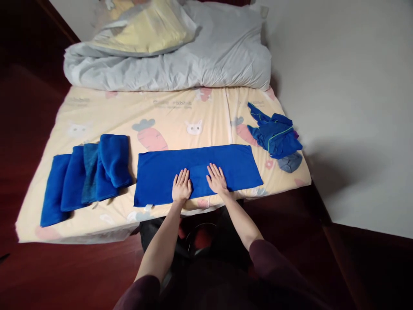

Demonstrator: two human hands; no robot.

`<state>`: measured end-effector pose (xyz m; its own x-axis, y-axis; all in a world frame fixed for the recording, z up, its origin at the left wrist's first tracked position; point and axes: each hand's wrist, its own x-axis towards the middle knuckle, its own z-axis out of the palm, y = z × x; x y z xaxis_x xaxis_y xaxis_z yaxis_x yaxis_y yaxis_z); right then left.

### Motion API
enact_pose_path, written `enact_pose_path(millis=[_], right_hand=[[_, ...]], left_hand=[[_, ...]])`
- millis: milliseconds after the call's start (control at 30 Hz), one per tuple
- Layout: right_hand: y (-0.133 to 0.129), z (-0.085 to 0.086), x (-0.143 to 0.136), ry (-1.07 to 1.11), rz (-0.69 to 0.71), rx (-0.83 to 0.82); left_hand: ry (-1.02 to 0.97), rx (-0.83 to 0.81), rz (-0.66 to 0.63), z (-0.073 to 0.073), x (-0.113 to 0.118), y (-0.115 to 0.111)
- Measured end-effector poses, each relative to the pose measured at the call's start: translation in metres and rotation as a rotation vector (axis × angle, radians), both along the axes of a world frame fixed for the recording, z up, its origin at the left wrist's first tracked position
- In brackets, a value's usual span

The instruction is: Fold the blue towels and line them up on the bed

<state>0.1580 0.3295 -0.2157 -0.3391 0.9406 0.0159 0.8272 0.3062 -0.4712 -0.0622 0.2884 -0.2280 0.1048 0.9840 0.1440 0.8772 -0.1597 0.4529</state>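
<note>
A blue towel (238, 165) lies spread out flat near the front edge of the bed, with a small white tag at its lower left corner. My left hand (182, 186) rests palm down on the towel, left of its middle, fingers stretched out. To the right of it, my right hand (217, 178) also lies flat on the cloth, fingers spread and holding nothing. Several folded blue towels (114, 159) overlap in a row to the left. A crumpled heap of blue cloths (279, 135) sits at the right side of the bed.
The bed (193, 103) has a pale sheet with carrot and rabbit prints. A rolled grey quilt (226, 56) lies across its back, with a yellow cloth (155, 30) on it. A light wall (348, 107) stands on the right.
</note>
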Motion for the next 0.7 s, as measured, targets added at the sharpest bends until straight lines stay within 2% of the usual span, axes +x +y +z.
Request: enact_pose_path(millis=[233,333,433,600,700], right_hand=[[0.016,-0.007,0.142,-0.196,-0.181,0.053],[0.017,-0.010,0.181,-0.265,-0.249,0.083],[0.018,-0.013,0.195,-0.292,-0.278,0.121],[0.018,-0.019,0.193,-0.293,-0.290,0.149],[0.018,-0.023,0.193,-0.282,-0.297,0.179]], left_hand=[[-0.033,0.014,0.002,-0.003,-0.001,0.000],[-0.033,0.039,0.009,-0.005,0.000,0.001],[-0.023,0.041,0.016,-0.005,0.001,0.002],[0.026,0.012,0.027,-0.003,-0.001,0.001],[0.046,-0.011,0.080,-0.003,0.009,0.002]])
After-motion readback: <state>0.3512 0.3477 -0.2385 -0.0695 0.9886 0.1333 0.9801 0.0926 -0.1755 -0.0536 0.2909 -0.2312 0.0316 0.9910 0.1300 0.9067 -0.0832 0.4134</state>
